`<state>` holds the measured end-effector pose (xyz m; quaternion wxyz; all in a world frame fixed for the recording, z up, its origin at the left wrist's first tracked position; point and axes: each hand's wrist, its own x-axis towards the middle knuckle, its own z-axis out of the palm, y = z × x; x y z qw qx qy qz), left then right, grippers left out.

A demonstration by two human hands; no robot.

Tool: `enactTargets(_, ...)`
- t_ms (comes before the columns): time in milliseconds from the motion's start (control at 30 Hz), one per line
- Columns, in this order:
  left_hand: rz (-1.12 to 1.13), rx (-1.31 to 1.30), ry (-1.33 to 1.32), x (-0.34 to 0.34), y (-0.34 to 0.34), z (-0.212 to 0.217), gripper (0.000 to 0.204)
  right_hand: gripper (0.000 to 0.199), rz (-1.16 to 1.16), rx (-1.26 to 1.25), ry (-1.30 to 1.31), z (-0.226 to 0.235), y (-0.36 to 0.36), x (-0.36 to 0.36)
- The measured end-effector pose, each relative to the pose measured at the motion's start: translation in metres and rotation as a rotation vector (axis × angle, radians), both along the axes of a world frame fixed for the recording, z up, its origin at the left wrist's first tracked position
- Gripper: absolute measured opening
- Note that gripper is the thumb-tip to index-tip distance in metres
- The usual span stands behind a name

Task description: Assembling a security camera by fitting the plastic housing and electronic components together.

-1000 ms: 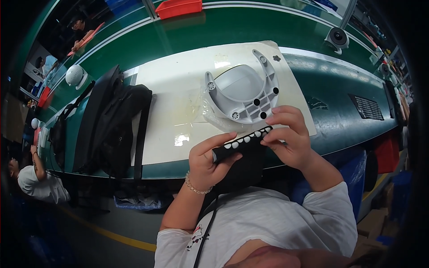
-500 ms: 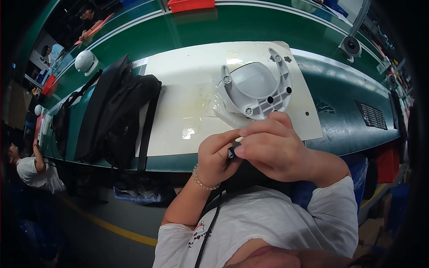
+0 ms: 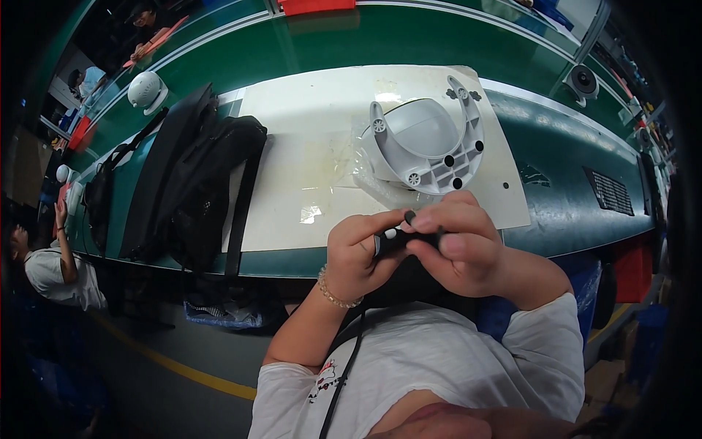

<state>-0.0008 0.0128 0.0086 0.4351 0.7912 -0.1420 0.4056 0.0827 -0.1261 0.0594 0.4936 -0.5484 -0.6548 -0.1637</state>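
Head view: L hand closed on one end of black strip, thumb below, forefinger along top; one white dot shows on strip just beyond L fingers. R hand at strip's other end, fingers bent & bunched narrow; small dark disc at R forefinger tip, close by L forefinger tip. Prob. held there, but fingers overlap, so can't tell if R pinches disc, strip or both.

Just ahead of R fingertips: white plastic base, w/ curved arms & black round pads, clear wrap beside it, all on pale board. R of R fingers, nr board edge: black spot; farther R, dark mesh piece. Well L of L fingers: black bag.
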Motion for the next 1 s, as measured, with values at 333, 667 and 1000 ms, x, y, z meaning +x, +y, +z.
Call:
enactTargets(333, 0.008, 0.036, 0.045, 0.0, 0.0, -0.004, 0.02, 0.043, -0.059, 0.069, -0.1, -0.005, 0.004, 0.001)
enactTargets(667, -0.044, -0.064, 0.13, -0.001, 0.001, 0.003, 0.023, 0.041, 0.148, -0.036, -0.248, 0.002, 0.002, 0.004)
enactTargets(1000, 0.109, -0.034, -0.006, 0.004, -0.005, -0.002, 0.025, 0.055, -0.02, -0.082, 0.306, 0.019, 0.004, 0.02)
